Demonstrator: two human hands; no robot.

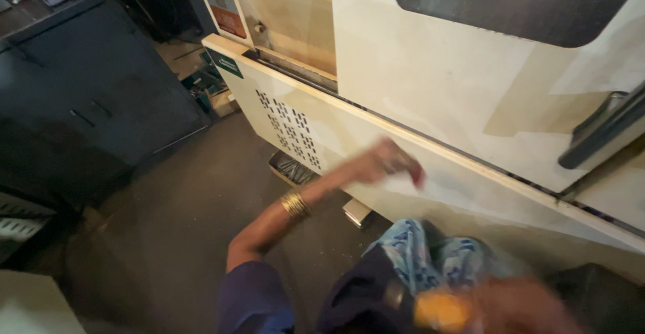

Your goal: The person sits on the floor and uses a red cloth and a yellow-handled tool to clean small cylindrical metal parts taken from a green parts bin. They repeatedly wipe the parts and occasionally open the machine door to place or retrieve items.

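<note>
Nearest the lens, your right hand (517, 310) sits blurred at the lower edge of the view, against a small orange object (440, 312); the blur hides whether the fingers grasp it or merely lie beside it, and its shape cannot be told beyond a rounded orange patch. Just above it lies blue-and-white patterned cloth (430, 257) and your dark blue sleeve (255, 300). Your left hand (390, 164) reaches out to the cream front panel (470, 193) of the large machine (437, 72), its fingers curled loosely and blurred at the panel's face; whether they touch or hold anything cannot be told. Gold bangles (294, 205) ring that wrist. Edges: the panel's top ledge runs diagonally from upper left to lower right, with a dark door handle (605, 129) at the right and a grid of vent slots (289, 129) to the left of your left hand. Open room: bare dark floor (188, 226) spreads to the left of your arm, bounded by a black cabinet (87, 99) well apart from the machine.
</note>
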